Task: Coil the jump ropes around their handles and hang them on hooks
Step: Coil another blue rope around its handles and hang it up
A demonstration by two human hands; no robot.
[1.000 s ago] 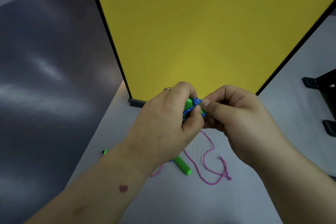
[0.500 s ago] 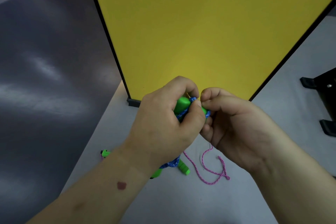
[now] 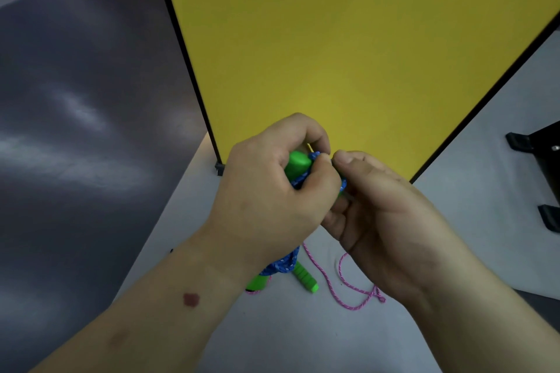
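My left hand (image 3: 266, 191) grips the green handles (image 3: 298, 164) of a jump rope wound with blue rope (image 3: 283, 263); the handles' lower ends stick out below my wrist. My right hand (image 3: 381, 212) pinches the blue rope at the top of the bundle, right against my left thumb. On the grey table (image 3: 303, 336) below lies a second jump rope: a pink rope (image 3: 348, 291) in loose loops and one green handle (image 3: 304, 277). Most of the held bundle is hidden by my fingers. No hooks are in view.
A yellow board (image 3: 348, 54) in a black frame stands upright on the table just behind my hands. A black stand with feet (image 3: 539, 160) sits at the right edge. Dark floor lies to the left of the table.
Both hands have drifted slightly left with the bundle. The blue-wound lower ends of the handles came into view below my left wrist. My right fingers have shifted along the blue rope at the top.
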